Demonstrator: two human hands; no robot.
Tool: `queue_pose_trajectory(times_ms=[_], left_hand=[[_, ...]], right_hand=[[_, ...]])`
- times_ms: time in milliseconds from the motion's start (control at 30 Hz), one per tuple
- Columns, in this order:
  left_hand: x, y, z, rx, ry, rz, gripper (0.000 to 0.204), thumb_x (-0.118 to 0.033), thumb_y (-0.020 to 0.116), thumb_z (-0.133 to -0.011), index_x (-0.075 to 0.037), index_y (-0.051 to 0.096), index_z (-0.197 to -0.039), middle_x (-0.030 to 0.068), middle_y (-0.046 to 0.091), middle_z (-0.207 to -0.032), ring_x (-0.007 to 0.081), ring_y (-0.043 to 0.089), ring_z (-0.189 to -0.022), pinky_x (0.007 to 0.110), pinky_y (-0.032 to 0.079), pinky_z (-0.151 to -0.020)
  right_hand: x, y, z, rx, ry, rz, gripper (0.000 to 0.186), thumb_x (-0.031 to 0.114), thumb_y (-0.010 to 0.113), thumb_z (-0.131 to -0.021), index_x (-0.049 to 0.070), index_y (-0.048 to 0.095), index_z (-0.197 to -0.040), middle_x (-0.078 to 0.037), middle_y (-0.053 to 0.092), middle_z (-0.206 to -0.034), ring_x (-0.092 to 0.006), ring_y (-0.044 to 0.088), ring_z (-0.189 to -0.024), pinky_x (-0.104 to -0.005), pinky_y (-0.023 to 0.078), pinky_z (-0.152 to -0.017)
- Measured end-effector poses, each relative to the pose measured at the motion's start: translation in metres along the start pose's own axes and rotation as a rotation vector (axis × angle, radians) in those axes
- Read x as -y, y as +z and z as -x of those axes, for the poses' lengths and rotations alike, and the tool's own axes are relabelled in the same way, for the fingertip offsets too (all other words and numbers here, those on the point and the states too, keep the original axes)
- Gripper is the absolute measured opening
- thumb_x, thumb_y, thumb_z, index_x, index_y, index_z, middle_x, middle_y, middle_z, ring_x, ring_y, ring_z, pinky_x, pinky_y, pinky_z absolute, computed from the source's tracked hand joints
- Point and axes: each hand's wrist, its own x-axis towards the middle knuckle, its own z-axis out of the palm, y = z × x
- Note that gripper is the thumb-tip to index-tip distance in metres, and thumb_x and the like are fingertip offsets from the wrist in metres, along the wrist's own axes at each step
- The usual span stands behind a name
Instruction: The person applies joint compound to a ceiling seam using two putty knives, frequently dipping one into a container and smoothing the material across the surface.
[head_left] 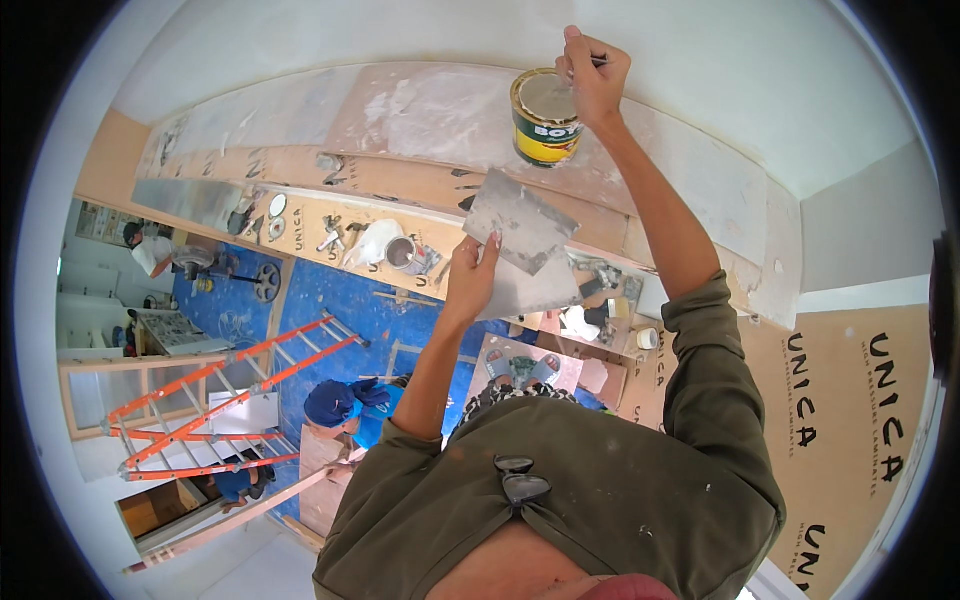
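Note:
My left hand [472,275] is closed on a thin, flat grey metal plate [520,222] with smears on it, thumb on top. A second pale grey flat surface [530,292] shows just below it; I cannot tell whether it is joined. Up at the can, my right hand [597,78] is a fist around a thin tool with a dark handle [599,61]; its working end is hidden. The open round can [546,143], green and yellow with a gold rim, stands on the board-covered ledge [420,110] and holds grey paste [548,97].
Below the ledge runs a lower shelf [310,240] with a paint tin [402,253], a white bag [372,243] and tools. An orange ladder [230,390] stands on blue floor covering [305,290]. A person in a dark head covering [335,403] is down there; others work farther left.

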Motion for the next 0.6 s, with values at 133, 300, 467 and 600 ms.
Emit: queue_pose_trajectory(times_ms=[133,300,467,600], left_hand=[[0.013,0.002,-0.002,0.007,0.004,0.115,0.035,-0.02,0.051,-0.1,0.006,0.054,-0.124,0.0105,0.065,-0.114,0.0124,0.056,-0.102,0.028,0.043,-0.089],[0.013,0.004,-0.001,0.026,-0.023,0.109,0.035,-0.02,0.05,-0.1,0.006,0.054,-0.124,0.0098,0.065,-0.113,0.0118,0.056,-0.101,0.027,0.044,-0.089],[0.003,0.004,-0.001,0.036,-0.017,0.05,0.034,-0.019,0.05,-0.101,0.006,0.054,-0.124,0.0094,0.065,-0.113,0.0115,0.056,-0.1,0.027,0.044,-0.089],[0.007,0.001,-0.003,0.039,-0.04,0.072,0.035,-0.019,0.05,-0.101,0.006,0.053,-0.125,0.0102,0.065,-0.113,0.0122,0.056,-0.102,0.027,0.043,-0.09]], right_hand=[[0.011,-0.011,-0.002,0.089,0.214,-0.263,0.047,0.017,0.059,-0.096,0.007,0.039,-0.054,0.002,0.034,-0.05,-0.0078,0.03,-0.043,-0.0272,0.022,-0.042],[0.012,-0.011,-0.016,0.086,0.186,-0.072,0.049,0.019,0.059,-0.095,0.008,0.036,-0.053,0.001,0.033,-0.05,-0.0089,0.028,-0.042,-0.0284,0.021,-0.042],[-0.005,-0.008,-0.007,-0.005,0.189,-0.241,0.049,0.021,0.06,-0.095,0.009,0.036,-0.054,0.001,0.033,-0.049,-0.0087,0.028,-0.041,-0.0285,0.02,-0.042],[0.0,-0.031,-0.024,0.167,0.399,-0.24,0.045,0.028,0.058,-0.097,0.008,0.045,-0.058,0.001,0.039,-0.051,-0.01,0.032,-0.044,-0.0275,0.026,-0.043]])
